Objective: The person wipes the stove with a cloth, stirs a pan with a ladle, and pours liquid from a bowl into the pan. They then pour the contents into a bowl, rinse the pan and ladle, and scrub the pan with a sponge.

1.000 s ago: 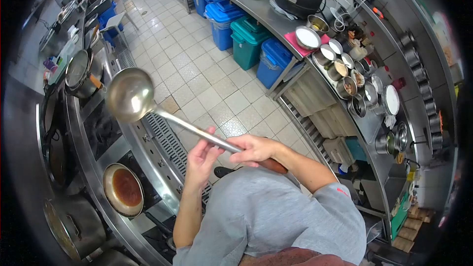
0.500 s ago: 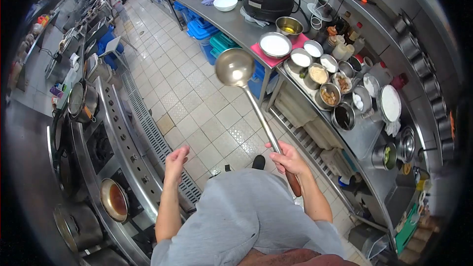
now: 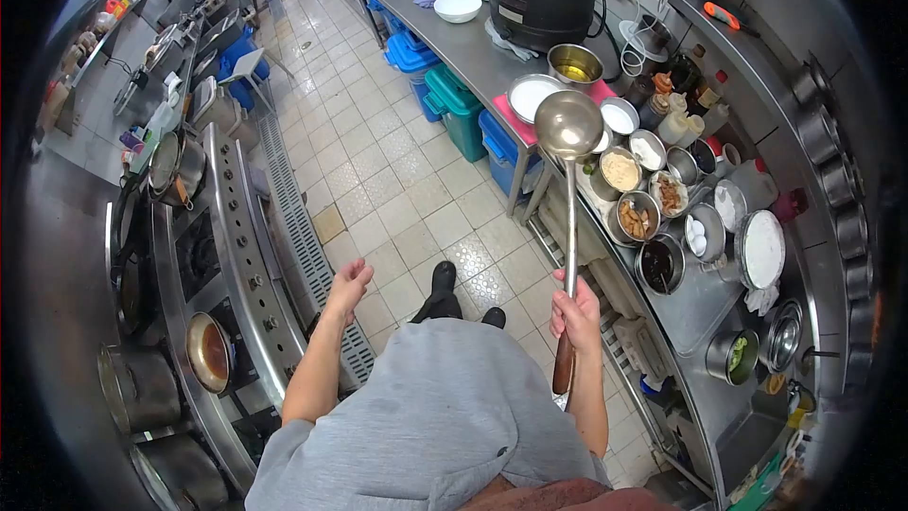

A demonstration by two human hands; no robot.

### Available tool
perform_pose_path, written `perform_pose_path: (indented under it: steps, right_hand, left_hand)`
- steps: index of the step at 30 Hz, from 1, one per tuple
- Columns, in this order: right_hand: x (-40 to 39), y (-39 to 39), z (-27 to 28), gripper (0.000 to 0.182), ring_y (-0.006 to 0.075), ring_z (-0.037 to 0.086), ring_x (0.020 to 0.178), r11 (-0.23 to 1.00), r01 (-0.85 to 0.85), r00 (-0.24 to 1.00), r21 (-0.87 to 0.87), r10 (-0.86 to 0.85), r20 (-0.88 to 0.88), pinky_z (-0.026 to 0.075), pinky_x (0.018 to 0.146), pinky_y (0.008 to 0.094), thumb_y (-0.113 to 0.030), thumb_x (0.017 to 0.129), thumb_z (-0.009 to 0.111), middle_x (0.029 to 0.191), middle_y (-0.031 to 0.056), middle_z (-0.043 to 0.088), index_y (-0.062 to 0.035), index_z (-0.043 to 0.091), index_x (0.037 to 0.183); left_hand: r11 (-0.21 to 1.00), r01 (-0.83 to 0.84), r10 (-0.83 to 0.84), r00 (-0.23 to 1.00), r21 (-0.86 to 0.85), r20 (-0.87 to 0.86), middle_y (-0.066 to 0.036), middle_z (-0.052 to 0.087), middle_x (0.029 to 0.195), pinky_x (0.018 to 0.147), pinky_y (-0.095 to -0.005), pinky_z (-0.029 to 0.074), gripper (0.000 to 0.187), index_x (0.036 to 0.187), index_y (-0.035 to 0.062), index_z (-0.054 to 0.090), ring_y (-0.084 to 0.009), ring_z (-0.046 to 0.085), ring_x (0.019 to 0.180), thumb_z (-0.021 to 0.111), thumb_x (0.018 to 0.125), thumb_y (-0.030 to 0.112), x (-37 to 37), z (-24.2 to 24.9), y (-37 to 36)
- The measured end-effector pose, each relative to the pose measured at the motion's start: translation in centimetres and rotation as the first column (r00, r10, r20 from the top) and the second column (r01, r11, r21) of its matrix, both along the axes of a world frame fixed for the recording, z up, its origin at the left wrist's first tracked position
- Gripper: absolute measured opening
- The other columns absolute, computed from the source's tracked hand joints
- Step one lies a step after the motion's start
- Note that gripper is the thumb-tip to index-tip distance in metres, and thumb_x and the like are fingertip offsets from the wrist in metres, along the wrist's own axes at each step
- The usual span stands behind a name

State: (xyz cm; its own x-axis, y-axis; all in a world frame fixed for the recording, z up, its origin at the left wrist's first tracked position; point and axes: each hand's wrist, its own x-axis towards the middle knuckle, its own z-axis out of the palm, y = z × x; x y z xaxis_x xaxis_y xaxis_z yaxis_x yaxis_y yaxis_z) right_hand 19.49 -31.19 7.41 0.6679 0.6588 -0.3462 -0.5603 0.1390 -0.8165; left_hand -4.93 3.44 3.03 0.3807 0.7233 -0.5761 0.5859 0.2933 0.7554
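My right hand (image 3: 577, 310) grips a long-handled metal ladle (image 3: 571, 227) low on its shaft, close to the brown wooden end (image 3: 564, 365). The ladle stands nearly upright in view. Its round bowl hides part of the white-filled containers on the right-hand counter. My left hand (image 3: 350, 286) hangs over the floor beside the stove, holding nothing, its fingers loosely bent and the thumb apart. Nearest to that hand is the stove's knobbed front (image 3: 248, 255). A pan with brown liquid (image 3: 209, 352) rests on the stove.
Metal containers of ingredients, such as a dark sauce pot (image 3: 659, 263) and a cream-coloured bowl (image 3: 620, 170), crowd the right counter. Behind them stands a black soup kettle (image 3: 542, 0). Lidded green (image 3: 456, 114) and blue bins sit under the counter. A tiled aisle (image 3: 378, 151) runs between.
The ladle has swung right, its bowl moving from above the floor to in front of the counter containers. The view has shifted, and a boot shows more fully below.
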Motion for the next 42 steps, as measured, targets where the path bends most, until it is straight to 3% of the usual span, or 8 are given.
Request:
perform_pose_path:
  steps: [11, 16, 20, 21, 24, 33, 34, 42]
  right_hand:
    - [5.1, 4.7, 0.7, 0.047, 0.0030, 0.041, 0.050, 0.907, 0.246, 0.920, -0.341, -0.108, 0.377, 0.033, 0.044, 0.0192, -0.006, 0.093, 0.060, 0.072, -0.0048, 0.049, -0.0014, 0.045, 0.138]
    - [7.3, 8.4, -0.8, 0.046, 0.0086, 0.054, 0.083, 0.757, 0.407, 0.801, -0.511, -0.027, 0.598, 0.046, 0.075, 0.0222, -0.006, 0.092, 0.062, 0.095, 0.0021, 0.060, 0.0024, 0.050, 0.135]
    - [7.7, 11.3, -0.3, 0.046, 0.0118, 0.053, 0.098, 0.732, 0.449, 0.796, -0.513, -0.066, 0.601, 0.043, 0.090, 0.0237, -0.006, 0.092, 0.063, 0.107, 0.0059, 0.059, 0.0062, 0.050, 0.134]
    - [7.8, 11.2, -0.7, 0.046, 0.0118, 0.053, 0.098, 0.725, 0.453, 0.796, -0.518, -0.067, 0.602, 0.043, 0.090, 0.0237, -0.006, 0.092, 0.063, 0.107, 0.0059, 0.059, 0.0062, 0.050, 0.134]
    - [7.5, 12.2, 0.0, 0.049, 0.0018, 0.040, 0.055, 0.731, 0.440, 0.818, -0.521, -0.088, 0.568, 0.031, 0.047, 0.0188, -0.007, 0.095, 0.061, 0.075, -0.0071, 0.049, -0.0013, 0.045, 0.141]
    - [8.2, 14.3, 1.8, 0.050, 0.0032, 0.040, 0.053, 0.762, 0.363, 0.910, -0.536, -0.164, 0.382, 0.032, 0.045, 0.0200, -0.008, 0.094, 0.062, 0.072, -0.0062, 0.047, -0.0024, 0.045, 0.141]
    - [8.4, 14.6, 1.9, 0.050, 0.0035, 0.039, 0.052, 0.772, 0.353, 0.902, -0.529, -0.131, 0.411, 0.032, 0.045, 0.0202, -0.007, 0.094, 0.061, 0.072, -0.0056, 0.047, -0.0024, 0.045, 0.141]
    - [11.8, 15.4, -3.8, 0.049, 0.0068, 0.043, 0.052, 0.876, -0.179, 0.869, -0.447, 0.354, 0.345, 0.034, 0.046, 0.0218, -0.005, 0.094, 0.059, 0.075, -0.0003, 0.054, -0.0018, 0.046, 0.140]
  left_hand:
    - [0.958, 0.220, -0.211, 0.975, -0.185, 0.066, -0.014, 0.057, 0.135, 0.100, -0.0370, 0.044, 0.054, 0.138, 0.0014, 0.051, -0.0246, 0.054, 0.122, 0.064, 0.094, 0.031, 10.1, -4.5, 5.1]
    - [0.957, 0.273, -0.281, 0.955, -0.094, -0.095, -0.018, 0.063, 0.125, 0.098, -0.0354, 0.045, 0.049, 0.129, -0.0019, 0.058, -0.0259, 0.059, 0.116, 0.065, 0.092, 0.030, 7.2, -10.0, 10.6]
    - [0.933, 0.355, -0.354, 0.878, -0.059, -0.321, -0.022, 0.067, 0.115, 0.092, -0.0360, 0.050, 0.047, 0.122, -0.0061, 0.062, -0.0297, 0.065, 0.105, 0.065, 0.090, 0.029, -0.1, -16.8, 14.6]
    - [0.930, 0.362, -0.357, 0.848, -0.063, -0.391, -0.023, 0.069, 0.108, 0.089, -0.0359, 0.052, 0.049, 0.119, -0.0070, 0.063, -0.0301, 0.068, 0.099, 0.066, 0.087, 0.029, -1.7, -17.2, 15.2]
    - [0.928, 0.345, -0.367, 0.792, -0.139, -0.487, -0.023, 0.069, 0.110, 0.088, -0.0365, 0.052, 0.049, 0.119, -0.0069, 0.063, -0.0310, 0.068, 0.101, 0.066, 0.087, 0.030, -6.0, -20.9, 17.0]
    - [0.939, 0.339, -0.337, 0.877, -0.056, -0.344, -0.020, 0.069, 0.112, 0.095, -0.0380, 0.049, 0.044, 0.120, -0.0037, 0.064, -0.0316, 0.066, 0.107, 0.061, 0.091, 0.029, 2.8, -14.9, 15.9]
    - [0.945, 0.326, -0.311, 0.915, 0.019, -0.257, -0.021, 0.067, 0.117, 0.097, -0.0391, 0.048, 0.045, 0.123, -0.0020, 0.062, -0.0328, 0.064, 0.110, 0.061, 0.091, 0.030, 1.6, -18.5, 15.3]
    - [0.984, -0.091, 0.126, 0.964, 0.156, -0.234, -0.020, 0.065, 0.122, 0.096, -0.0399, 0.050, 0.051, 0.126, 0.0004, 0.060, -0.0331, 0.063, 0.113, 0.063, 0.089, 0.036, -1.3, -13.2, 4.4]
